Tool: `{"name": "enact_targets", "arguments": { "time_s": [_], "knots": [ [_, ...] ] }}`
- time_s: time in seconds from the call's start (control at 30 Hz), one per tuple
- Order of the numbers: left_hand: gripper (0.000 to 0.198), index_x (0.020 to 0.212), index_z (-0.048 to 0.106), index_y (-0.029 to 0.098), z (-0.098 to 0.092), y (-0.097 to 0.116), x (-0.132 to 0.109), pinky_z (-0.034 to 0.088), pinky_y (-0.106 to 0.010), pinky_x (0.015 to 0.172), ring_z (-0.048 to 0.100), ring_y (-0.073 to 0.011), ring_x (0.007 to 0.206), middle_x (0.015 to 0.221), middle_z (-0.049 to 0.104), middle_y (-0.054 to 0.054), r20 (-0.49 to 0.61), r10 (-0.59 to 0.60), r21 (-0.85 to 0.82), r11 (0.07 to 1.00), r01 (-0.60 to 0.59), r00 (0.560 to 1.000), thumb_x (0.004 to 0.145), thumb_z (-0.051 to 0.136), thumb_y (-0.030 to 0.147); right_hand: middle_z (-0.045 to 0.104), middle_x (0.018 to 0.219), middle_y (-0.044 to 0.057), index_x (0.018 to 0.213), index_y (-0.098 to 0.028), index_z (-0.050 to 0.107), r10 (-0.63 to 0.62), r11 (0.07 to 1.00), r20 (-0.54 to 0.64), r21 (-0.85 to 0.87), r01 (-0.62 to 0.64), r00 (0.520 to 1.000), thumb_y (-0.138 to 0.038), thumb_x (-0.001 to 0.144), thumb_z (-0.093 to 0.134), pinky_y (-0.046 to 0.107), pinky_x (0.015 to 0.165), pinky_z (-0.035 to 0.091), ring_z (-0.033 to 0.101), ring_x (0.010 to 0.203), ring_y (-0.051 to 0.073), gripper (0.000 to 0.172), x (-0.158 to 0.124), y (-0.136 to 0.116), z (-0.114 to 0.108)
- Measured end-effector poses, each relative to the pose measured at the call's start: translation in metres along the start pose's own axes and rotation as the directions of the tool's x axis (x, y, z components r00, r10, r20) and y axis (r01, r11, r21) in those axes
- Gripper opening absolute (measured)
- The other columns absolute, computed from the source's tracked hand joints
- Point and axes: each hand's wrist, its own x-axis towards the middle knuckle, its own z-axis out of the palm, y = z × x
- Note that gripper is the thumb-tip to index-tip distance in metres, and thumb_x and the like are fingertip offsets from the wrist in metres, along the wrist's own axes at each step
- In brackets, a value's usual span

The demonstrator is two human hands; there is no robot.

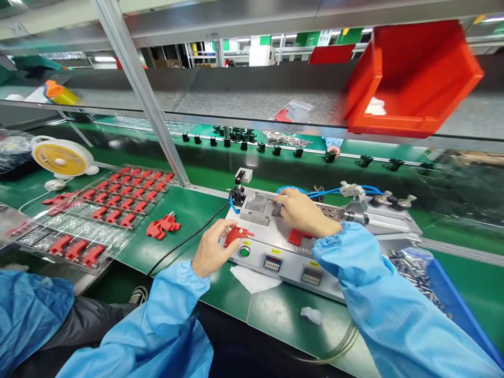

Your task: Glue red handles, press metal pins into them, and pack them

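Note:
My left hand (216,244) pinches a red plastic part (236,236) with a thin tip, just in front of the machine. Closed fingers of my right hand (301,210) reach down at the right side of a square metal fixture block (258,207); whatever they grip is hidden. Both belong over a grey bench machine (291,257) with a green button (244,252) and two small counters. Another red part (299,237) lies on the machine beneath my right wrist. Several more red parts (163,227) are piled on the green bench to the left.
Clear trays (118,202) of red parts cover the left bench, near a small fan (63,157). At right, a blue bin (452,294) holds metal pieces. A red bin (417,84) sits on the shelf above. A person's hand (334,151) shows across the bench; another person's sleeve (31,310) is at left.

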Motion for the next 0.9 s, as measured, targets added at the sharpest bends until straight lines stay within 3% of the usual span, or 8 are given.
{"name": "enact_targets", "arguments": {
  "time_s": [0.1, 0.2, 0.37, 0.47, 0.63, 0.8, 0.9],
  "knots": [
    [0.022, 0.111, 0.063, 0.022, 0.002, 0.007, 0.037, 0.054, -0.032, 0.079, 0.064, -0.0196, 0.086, 0.101, 0.071, -0.004, -0.033, 0.068, 0.218, 0.974, -0.059, 0.997, 0.089, 0.063, 0.02, 0.063, 0.133, 0.018, 0.131, -0.014, 0.068, -0.036, 0.999, -0.088, 0.025, 0.039, 0.995, -0.012, 0.095, 0.049, 0.045, 0.099, 0.054, 0.063, 0.117, 0.032, 0.04, -0.012, 0.003, -0.004],
    [0.017, 0.106, 0.061, 0.022, 0.013, 0.016, 0.073, 0.054, -0.034, 0.078, 0.065, -0.023, 0.092, 0.103, 0.071, -0.005, 0.066, 0.088, 0.458, 0.882, -0.109, 0.994, 0.09, 0.065, 0.019, 0.065, 0.131, 0.017, 0.128, -0.015, 0.069, -0.062, 0.995, -0.179, 0.069, 0.075, 0.982, -0.018, 0.097, 0.049, 0.047, 0.099, 0.056, 0.064, 0.117, 0.032, 0.037, -0.036, 0.007, -0.012],
    [0.01, 0.105, 0.062, 0.019, 0.037, 0.029, 0.112, 0.053, -0.034, 0.072, 0.065, -0.0275, 0.102, 0.105, 0.068, -0.01, 0.252, -0.059, 0.639, 0.76, -0.12, 0.966, 0.096, 0.061, 0.018, 0.068, 0.128, 0.016, 0.118, -0.018, 0.072, -0.047, 0.977, -0.28, 0.185, 0.101, 0.959, -0.028, 0.102, 0.046, 0.049, 0.103, 0.057, 0.066, 0.12, 0.031, 0.032, -0.094, 0.01, -0.024],
    [0.009, 0.106, 0.064, 0.018, 0.043, 0.029, 0.114, 0.054, -0.037, 0.078, 0.063, -0.0295, 0.107, 0.108, 0.067, -0.012, 0.294, -0.075, 0.619, 0.774, -0.13, 0.953, 0.099, 0.062, 0.024, 0.069, 0.129, 0.015, 0.119, -0.021, 0.073, 0.057, 0.969, -0.303, 0.246, 0.02, 0.951, -0.037, 0.104, 0.046, 0.048, 0.102, 0.059, 0.068, 0.117, 0.03, 0.034, -0.137, 0.011, -0.02],
    [0.018, 0.106, 0.07, 0.017, 0.039, 0.012, 0.096, 0.051, -0.042, 0.092, 0.059, -0.0287, 0.109, 0.12, 0.069, -0.012, 0.25, 0.087, 0.496, 0.844, -0.204, 0.964, 0.102, 0.059, 0.03, 0.076, 0.117, 0.009, 0.114, -0.025, 0.072, 0.22, 0.948, -0.399, 0.303, -0.099, 0.89, -0.042, 0.105, 0.051, 0.042, 0.094, 0.063, 0.074, 0.104, 0.028, 0.029, -0.199, 0.015, 0.011],
    [0.029, 0.126, 0.072, 0.019, 0.039, -0.008, 0.088, 0.048, -0.045, 0.1, 0.057, -0.0286, 0.119, 0.138, 0.069, -0.01, 0.278, 0.12, 0.388, 0.894, -0.226, 0.953, 0.104, 0.054, 0.027, 0.077, 0.103, 0.006, 0.106, -0.027, 0.07, 0.359, 0.917, -0.45, 0.334, -0.219, 0.817, -0.043, 0.105, 0.051, 0.04, 0.079, 0.063, 0.076, 0.091, 0.027, 0.025, -0.22, 0.008, 0.042],
    [0.033, 0.133, 0.069, 0.02, 0.035, -0.013, 0.083, 0.047, -0.046, 0.104, 0.056, -0.0288, 0.123, 0.143, 0.068, -0.009, 0.268, 0.155, 0.362, 0.899, -0.248, 0.951, 0.105, 0.052, 0.027, 0.075, 0.1, 0.008, 0.104, -0.026, 0.068, 0.418, 0.896, -0.453, 0.351, -0.274, 0.787, -0.045, 0.104, 0.051, 0.043, 0.083, 0.061, 0.074, 0.09, 0.029, 0.026, -0.223, -0.001, 0.052]
  ]
}}
